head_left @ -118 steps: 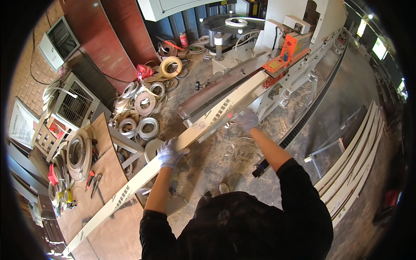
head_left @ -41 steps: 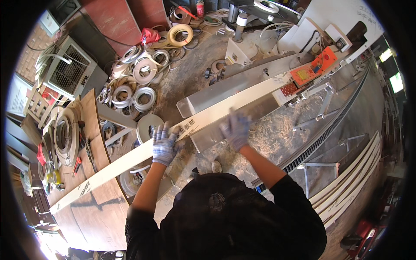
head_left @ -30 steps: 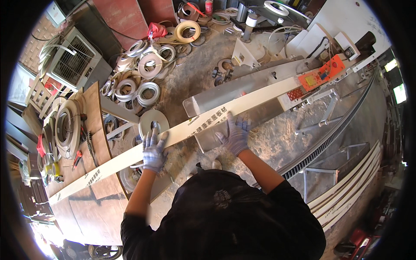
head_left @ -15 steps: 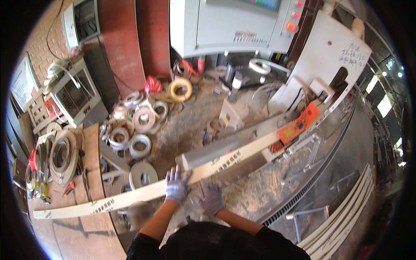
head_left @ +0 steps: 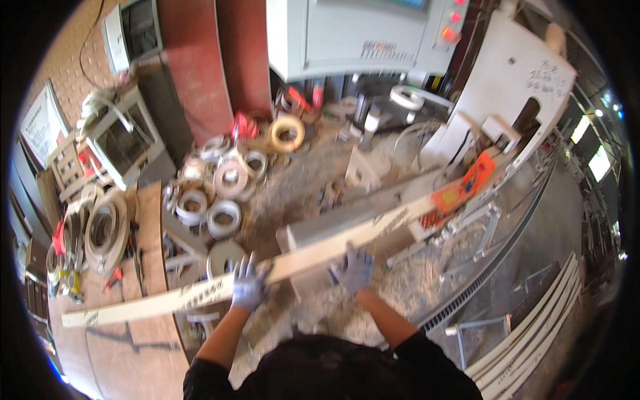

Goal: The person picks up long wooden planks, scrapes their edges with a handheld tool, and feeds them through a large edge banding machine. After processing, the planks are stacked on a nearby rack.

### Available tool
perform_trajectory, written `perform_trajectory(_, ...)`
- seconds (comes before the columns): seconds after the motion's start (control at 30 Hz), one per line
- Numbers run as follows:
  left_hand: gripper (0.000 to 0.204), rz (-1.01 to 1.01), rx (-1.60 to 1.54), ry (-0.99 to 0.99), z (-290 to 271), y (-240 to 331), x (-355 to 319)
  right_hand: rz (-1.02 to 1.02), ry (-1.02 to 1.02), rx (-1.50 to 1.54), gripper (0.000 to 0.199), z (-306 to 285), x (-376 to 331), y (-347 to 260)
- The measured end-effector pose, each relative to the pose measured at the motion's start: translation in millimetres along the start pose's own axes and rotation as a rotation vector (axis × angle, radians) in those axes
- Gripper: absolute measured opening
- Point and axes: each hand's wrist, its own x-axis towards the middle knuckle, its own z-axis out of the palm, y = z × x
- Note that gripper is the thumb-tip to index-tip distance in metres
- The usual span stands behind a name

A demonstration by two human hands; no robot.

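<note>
A long, narrow, pale wooden strip (head_left: 313,254) with dark printing runs from the table at left up to a machine with an orange guard (head_left: 465,189) at right. My left hand (head_left: 248,287), in a pale work glove, lies over the strip left of centre, its fingers spread across the top face. My right hand (head_left: 353,271), gloved alike, is by the strip's near edge with fingers stretched apart. Its fingertips reach that edge; whether they press on it I cannot tell. A grey metal bed (head_left: 333,225) extends along the strip's far side.
A plywood table (head_left: 143,263) at left bears coils of edge banding (head_left: 107,233). More rolls (head_left: 224,219) lie beyond the strip. A grey control cabinet (head_left: 360,37) stands at the back. Several pale strips (head_left: 533,320) lie stacked at lower right, past a dark slotted rail (head_left: 477,287).
My left hand has shifted left along the strip. My right hand has moved right and farther out, up to the strip's near edge. The whole view has shifted slightly.
</note>
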Motion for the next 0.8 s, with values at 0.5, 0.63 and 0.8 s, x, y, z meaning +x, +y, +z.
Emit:
perform_trajectory(0.5, 0.064, -0.219, -0.433, -0.179, -23, 10, 52, -0.298, -0.027, -0.005, 0.097, 59, -47, -57)
perform_trajectory(0.63, 0.06, -0.205, -0.644, -0.126, 3, -9, 159, -0.265, 0.037, -0.026, 0.095, 55, -44, -54)
perform_trajectory(0.8, 0.063, -0.13, -0.88, -0.264, 96, 2, 321, -0.206, 0.115, 0.009, 0.091, 53, -33, -67)
